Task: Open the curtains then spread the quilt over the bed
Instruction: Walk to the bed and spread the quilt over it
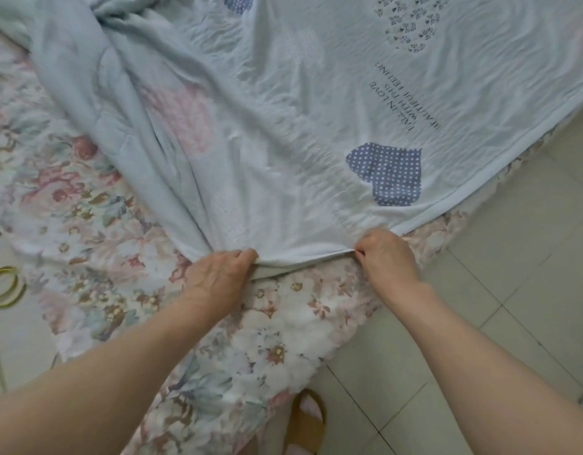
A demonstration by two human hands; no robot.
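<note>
Quilt [283, 126] lies on bed [96, 231], bunched toward far left, flat at right. Left hand [217, 277] and right hand [387, 254] both clenched on near edge, quilt stretching away from them. Likely next pull goes left, left hand nearer to bunched part.

Quilt [316, 110] print, upside down: "FALL IN LOVE WITH THIS BEAUTIFUL FEELING".

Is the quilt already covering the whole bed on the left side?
No: the quilt is bunched toward the middle, leaving the floral sheet bare on the left while both hands grip its near edge.
</note>
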